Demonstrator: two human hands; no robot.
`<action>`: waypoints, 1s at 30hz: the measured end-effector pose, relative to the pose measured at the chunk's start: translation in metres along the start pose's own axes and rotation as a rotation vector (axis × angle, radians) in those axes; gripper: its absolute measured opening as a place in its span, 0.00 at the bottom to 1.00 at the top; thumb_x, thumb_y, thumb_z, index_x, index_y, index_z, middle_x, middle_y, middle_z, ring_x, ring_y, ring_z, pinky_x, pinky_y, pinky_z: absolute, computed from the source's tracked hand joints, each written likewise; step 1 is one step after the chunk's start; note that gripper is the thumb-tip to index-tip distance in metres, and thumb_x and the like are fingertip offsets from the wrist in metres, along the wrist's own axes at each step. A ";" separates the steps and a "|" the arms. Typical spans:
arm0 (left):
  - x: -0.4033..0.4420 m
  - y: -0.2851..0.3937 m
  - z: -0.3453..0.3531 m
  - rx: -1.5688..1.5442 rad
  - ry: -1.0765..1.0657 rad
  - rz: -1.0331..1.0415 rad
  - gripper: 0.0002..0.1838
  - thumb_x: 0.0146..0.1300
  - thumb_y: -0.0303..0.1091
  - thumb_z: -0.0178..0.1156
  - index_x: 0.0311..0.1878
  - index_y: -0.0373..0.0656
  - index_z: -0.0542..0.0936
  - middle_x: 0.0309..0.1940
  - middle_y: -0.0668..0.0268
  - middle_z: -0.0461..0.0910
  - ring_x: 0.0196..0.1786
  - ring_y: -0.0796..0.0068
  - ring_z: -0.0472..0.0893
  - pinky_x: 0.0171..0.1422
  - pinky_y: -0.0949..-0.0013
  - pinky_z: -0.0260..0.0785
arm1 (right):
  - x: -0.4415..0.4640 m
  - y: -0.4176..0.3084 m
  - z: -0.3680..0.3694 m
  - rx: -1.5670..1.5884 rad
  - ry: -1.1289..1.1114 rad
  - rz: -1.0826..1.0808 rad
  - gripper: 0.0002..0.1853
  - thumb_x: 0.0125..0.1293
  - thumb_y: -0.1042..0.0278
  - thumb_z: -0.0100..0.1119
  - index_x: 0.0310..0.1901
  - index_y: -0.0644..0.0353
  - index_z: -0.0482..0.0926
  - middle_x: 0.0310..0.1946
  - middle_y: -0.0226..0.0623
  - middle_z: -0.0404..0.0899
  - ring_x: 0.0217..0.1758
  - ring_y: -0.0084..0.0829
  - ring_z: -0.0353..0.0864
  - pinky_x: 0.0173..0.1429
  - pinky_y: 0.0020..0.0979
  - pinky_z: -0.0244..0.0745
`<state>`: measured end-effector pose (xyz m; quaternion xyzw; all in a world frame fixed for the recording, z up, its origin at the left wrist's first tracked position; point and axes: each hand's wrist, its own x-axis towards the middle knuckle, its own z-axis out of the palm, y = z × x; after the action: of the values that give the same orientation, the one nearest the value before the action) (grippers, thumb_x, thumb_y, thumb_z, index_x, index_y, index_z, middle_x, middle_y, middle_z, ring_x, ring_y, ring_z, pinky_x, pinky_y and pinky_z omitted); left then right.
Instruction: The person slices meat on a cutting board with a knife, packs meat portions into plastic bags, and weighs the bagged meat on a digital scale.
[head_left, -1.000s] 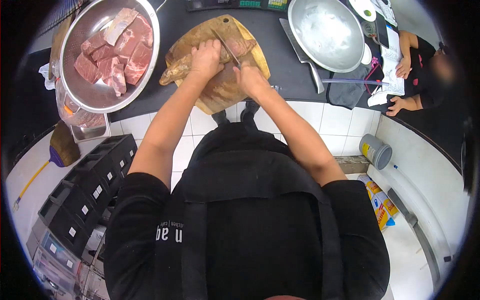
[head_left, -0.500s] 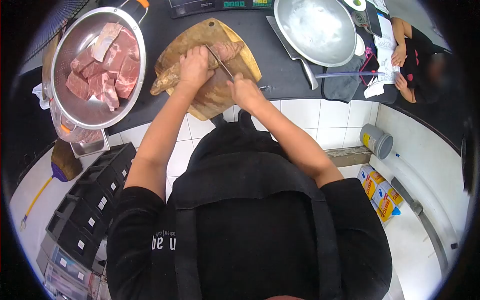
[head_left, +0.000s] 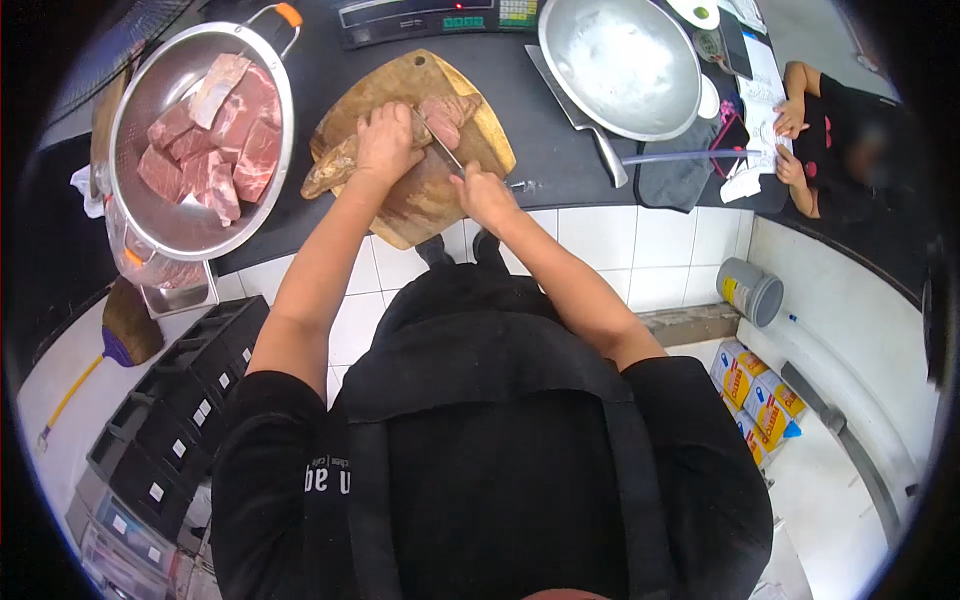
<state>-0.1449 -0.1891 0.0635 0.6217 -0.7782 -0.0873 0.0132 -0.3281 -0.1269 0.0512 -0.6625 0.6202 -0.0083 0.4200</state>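
Note:
A long brown-skinned piece of meat (head_left: 330, 168) lies across the wooden cutting board (head_left: 410, 222). My left hand (head_left: 388, 142) presses down on it with the fingers curled over its upper side. In my right hand (head_left: 484, 196) is a knife (head_left: 440, 138), gripped by the handle, its blade slanting across the meat just right of my left fingers. Beyond the blade, the end portion of meat (head_left: 455, 112) shows a pink cut face. How deep the blade sits is hard to make out.
A steel colander (head_left: 282, 150) with several raw meat chunks stands at the left. Behind the board is a scale (head_left: 415, 18). A metal bowl (head_left: 620, 65) and a cleaver (head_left: 600, 150) lie to the right. Another person's hands (head_left: 790, 118) rest on papers.
The end portion right of the knife has come apart from the longer piece and leans over, exposing its pink face. The view has shifted slightly; both hands stay at the meat.

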 end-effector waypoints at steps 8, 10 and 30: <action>-0.001 -0.014 0.002 -0.031 0.022 0.078 0.40 0.37 0.40 0.76 0.53 0.34 0.67 0.50 0.50 0.71 0.59 0.47 0.70 0.71 0.42 0.54 | -0.004 -0.025 -0.042 -0.041 0.123 -0.142 0.20 0.71 0.55 0.48 0.41 0.71 0.71 0.32 0.66 0.79 0.40 0.63 0.79 0.47 0.56 0.73; -0.003 -0.007 0.001 -0.010 0.015 0.037 0.39 0.37 0.39 0.76 0.51 0.35 0.68 0.49 0.50 0.72 0.59 0.48 0.71 0.71 0.43 0.55 | -0.021 -0.036 -0.049 -0.045 0.121 -0.135 0.20 0.71 0.56 0.48 0.40 0.71 0.70 0.31 0.66 0.79 0.39 0.63 0.80 0.46 0.56 0.73; -0.002 -0.007 0.008 0.043 0.105 0.045 0.34 0.34 0.39 0.77 0.45 0.40 0.69 0.43 0.57 0.74 0.49 0.56 0.76 0.54 0.55 0.68 | 0.001 -0.043 -0.033 -0.028 0.091 -0.141 0.20 0.72 0.57 0.47 0.42 0.73 0.70 0.30 0.66 0.79 0.39 0.64 0.80 0.46 0.55 0.74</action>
<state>-0.1388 -0.1875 0.0549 0.6078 -0.7920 -0.0377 0.0427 -0.3102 -0.1506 0.0964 -0.7092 0.5906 -0.0590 0.3804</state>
